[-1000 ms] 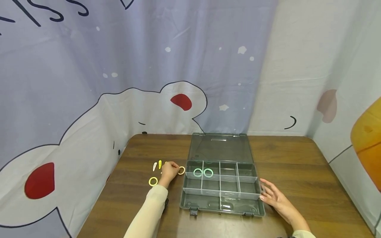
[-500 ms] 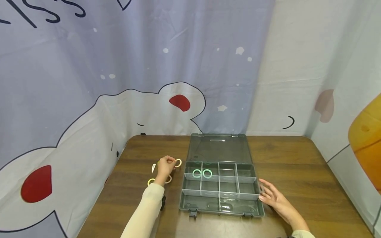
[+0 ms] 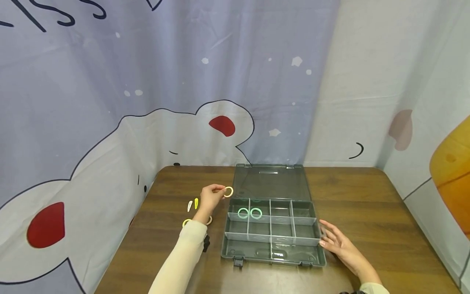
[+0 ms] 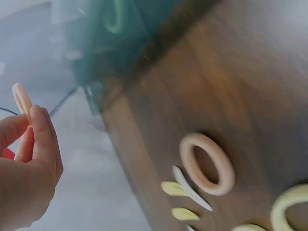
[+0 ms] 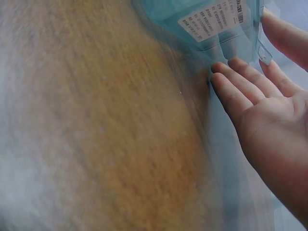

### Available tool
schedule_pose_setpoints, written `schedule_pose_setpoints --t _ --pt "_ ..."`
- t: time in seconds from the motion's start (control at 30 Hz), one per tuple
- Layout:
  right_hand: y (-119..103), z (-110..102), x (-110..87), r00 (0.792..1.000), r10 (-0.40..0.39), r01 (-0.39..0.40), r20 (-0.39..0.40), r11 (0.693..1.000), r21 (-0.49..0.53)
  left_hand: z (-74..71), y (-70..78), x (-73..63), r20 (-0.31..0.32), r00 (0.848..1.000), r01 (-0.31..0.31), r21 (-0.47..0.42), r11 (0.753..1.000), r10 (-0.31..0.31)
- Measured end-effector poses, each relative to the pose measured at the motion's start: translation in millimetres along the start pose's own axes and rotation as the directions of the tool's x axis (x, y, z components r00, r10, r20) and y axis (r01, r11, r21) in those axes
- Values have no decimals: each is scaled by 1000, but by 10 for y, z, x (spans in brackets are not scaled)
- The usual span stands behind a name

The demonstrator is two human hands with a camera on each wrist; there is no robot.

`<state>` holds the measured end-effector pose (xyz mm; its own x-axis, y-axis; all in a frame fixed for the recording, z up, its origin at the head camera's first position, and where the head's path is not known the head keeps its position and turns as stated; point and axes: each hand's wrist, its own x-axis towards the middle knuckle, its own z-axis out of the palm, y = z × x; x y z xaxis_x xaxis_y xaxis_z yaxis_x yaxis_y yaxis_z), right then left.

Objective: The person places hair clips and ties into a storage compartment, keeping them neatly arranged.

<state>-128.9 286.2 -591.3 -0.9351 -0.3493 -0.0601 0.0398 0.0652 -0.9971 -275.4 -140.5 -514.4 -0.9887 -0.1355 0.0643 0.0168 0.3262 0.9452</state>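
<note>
My left hand [image 3: 210, 199] pinches a pale yellow hair tie [image 3: 232, 192] between thumb and fingertips, raised beside the box's back left corner. The grey see-through divided box [image 3: 249, 247] lies open, its lid [image 3: 271, 185] folded back. Two mint green hair ties [image 3: 239, 213] show in its left compartments. At the box's right side is my right hand [image 3: 343, 249], its fingers relaxed and touching the wall, thumb by the rim. Below my left hand lie a pinkish hair tie [image 4: 191, 142], a yellow hair tie [image 4: 279, 209], yellow hair clips [image 4: 184, 213] and white hair clips [image 4: 192, 192].
The brown wooden table [image 3: 352, 196] extends on both sides of the box. Two latches [image 3: 238, 261] stick out along the box's front edge. A printed curtain [image 3: 275, 81] hangs behind the table and along its sides.
My left hand has picked up the pale yellow hair tie from the table and moved it up and right toward the box. The right hand stays by the box.
</note>
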Motion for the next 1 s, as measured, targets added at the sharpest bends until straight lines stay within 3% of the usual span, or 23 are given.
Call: schedule_pose_setpoints --t 0.27,0.47,1.0 --pt "-25 23 6 1000 14 -14 -17 1000 5 291 207 -39 136 991 31 -140 990 -11" --pt "-38 48 5 999 26 -26 -32 1000 -3 496 272 -123 219 976 45 -172 984 -6" --pt "-71 71 8 999 -24 24 -43 1000 -10 974 402 -279 305 952 48 -157 986 2"
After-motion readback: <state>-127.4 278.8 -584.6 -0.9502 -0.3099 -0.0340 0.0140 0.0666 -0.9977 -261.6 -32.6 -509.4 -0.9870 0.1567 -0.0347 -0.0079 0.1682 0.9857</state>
